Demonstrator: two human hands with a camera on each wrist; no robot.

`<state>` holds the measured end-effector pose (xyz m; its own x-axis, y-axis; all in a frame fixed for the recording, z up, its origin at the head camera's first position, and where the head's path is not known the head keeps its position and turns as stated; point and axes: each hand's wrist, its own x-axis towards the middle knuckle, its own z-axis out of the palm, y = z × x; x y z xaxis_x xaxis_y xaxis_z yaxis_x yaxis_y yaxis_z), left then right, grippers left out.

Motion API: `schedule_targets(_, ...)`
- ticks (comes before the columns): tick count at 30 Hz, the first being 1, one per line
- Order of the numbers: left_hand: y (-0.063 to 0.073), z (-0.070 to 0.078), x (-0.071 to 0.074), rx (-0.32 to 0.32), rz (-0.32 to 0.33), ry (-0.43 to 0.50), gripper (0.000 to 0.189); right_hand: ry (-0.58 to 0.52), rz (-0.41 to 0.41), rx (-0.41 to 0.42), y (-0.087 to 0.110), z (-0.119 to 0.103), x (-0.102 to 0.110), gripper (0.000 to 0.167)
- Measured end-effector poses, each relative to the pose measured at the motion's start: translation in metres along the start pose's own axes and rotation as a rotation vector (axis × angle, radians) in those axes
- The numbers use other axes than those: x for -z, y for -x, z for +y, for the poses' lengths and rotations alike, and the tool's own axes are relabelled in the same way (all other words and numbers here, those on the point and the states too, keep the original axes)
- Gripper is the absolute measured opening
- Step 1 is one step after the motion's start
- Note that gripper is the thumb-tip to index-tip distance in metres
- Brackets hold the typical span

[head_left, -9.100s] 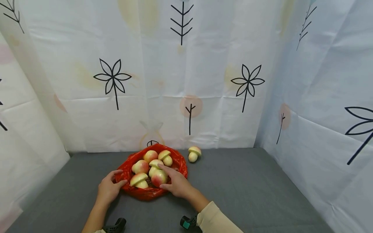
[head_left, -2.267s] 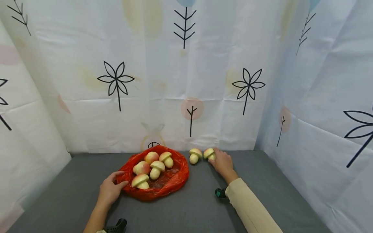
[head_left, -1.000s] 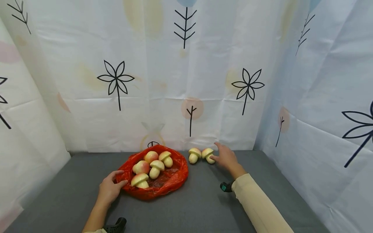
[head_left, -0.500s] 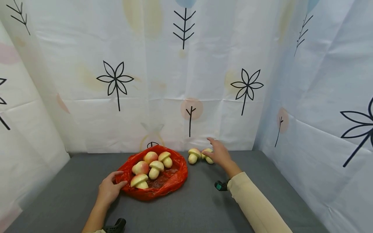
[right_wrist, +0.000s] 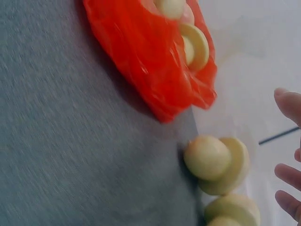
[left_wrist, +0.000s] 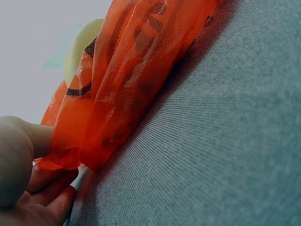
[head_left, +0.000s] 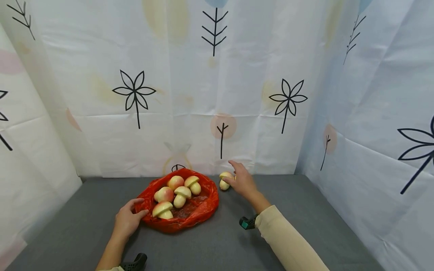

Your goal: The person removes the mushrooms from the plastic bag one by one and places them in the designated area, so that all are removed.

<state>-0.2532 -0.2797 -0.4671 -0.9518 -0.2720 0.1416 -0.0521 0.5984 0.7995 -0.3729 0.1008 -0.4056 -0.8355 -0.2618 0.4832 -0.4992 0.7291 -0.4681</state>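
Observation:
A red plastic bag (head_left: 200, 212), its mouth rolled wide, stands left of centre on the grey table. Several toy mushrooms (head_left: 179, 197) with cream stems and pink-yellow caps lie in it. My left hand (head_left: 126, 222) pinches the bag's left rim; in the left wrist view the thumb is on one side of the plastic and the fingers are below. Right of the bag, my right hand (head_left: 245, 185) hovers with spread fingers, holding nothing, over two toy mushrooms side by side. It partly covers the nearer mushroom (head_left: 223, 185); the other mushroom (right_wrist: 235, 209) shows in the right wrist view.
The grey cloth-covered table (head_left: 298, 226) ends at a white patterned curtain (head_left: 190, 94) behind the bag. Similar curtains hang at the left and right sides. Dark camera mounts are strapped to both wrists.
My right hand took a toy mushroom from the bag, set it beside the first one, let go, and has since moved left toward the bag. My left hand stays at the rim.

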Motion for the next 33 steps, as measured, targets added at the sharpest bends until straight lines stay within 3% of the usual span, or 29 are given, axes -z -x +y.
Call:
schedule_targets(7,-0.001,0.002,0.001,0.006,-0.001,0.005,0.048,-0.114,0.037,0.0,0.007,-0.014,-0.015,0.068)
schedule_targets(13,-0.002,0.003,0.002,0.002,0.006,-0.003,0.048,-0.139,0.07,0.03,0.013,-0.022,-0.031,0.071)
schedule_targets(17,-0.004,0.003,0.001,-0.012,0.006,-0.008,0.048,-0.16,0.049,0.022,0.018,-0.025,-0.04,0.073)
schedule_targets(27,-0.003,0.001,0.0,0.003,0.004,-0.002,0.047,-0.177,0.003,0.044,0.03,-0.04,-0.062,0.079)
schedule_targets(33,-0.001,0.001,0.0,-0.002,0.01,-0.008,0.047,-0.124,0.035,0.061,0.031,-0.05,-0.069,0.08)
